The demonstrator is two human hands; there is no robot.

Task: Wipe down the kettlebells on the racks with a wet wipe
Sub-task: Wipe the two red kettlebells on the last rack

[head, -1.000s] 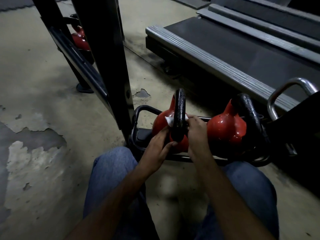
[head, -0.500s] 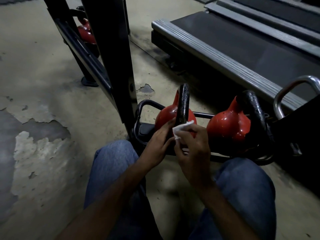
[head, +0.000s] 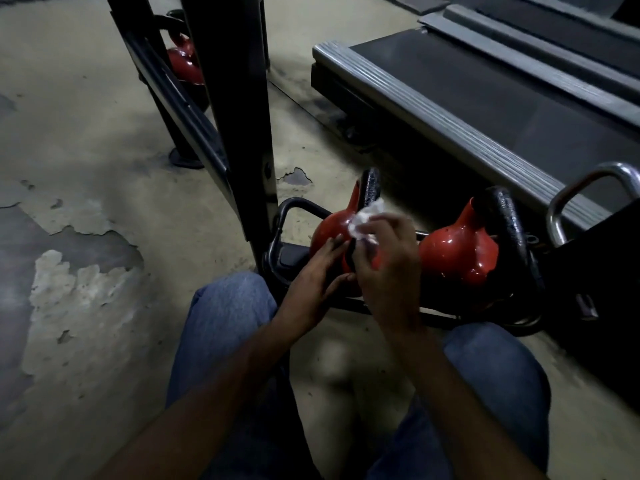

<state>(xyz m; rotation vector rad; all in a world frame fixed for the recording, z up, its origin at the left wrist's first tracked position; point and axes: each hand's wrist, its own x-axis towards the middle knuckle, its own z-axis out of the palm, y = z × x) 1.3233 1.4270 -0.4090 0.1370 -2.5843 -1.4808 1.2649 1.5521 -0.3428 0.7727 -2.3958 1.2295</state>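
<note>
While the right hand [head: 388,268] pinches a crumpled wipe [head: 365,220], the left hand [head: 311,278] rests straight-fingered on the half-hidden red kettlebell [head: 329,227].

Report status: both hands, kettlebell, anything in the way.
Left hand flat on left kettlebell. Right hand pinches wet wipe by its handle. Rack post close beside, not blocking.

Landmark: near kettlebell [head: 330,228], on rack rail [head: 289,210]. Right of it, second kettlebell [head: 457,251]; left, rack post [head: 239,133]; behind, treadmill [head: 485,98]; far behind-left, third kettlebell [head: 185,65]; before it, left hand [head: 318,275], right hand [head: 384,261] with wipe [head: 365,220].
</note>
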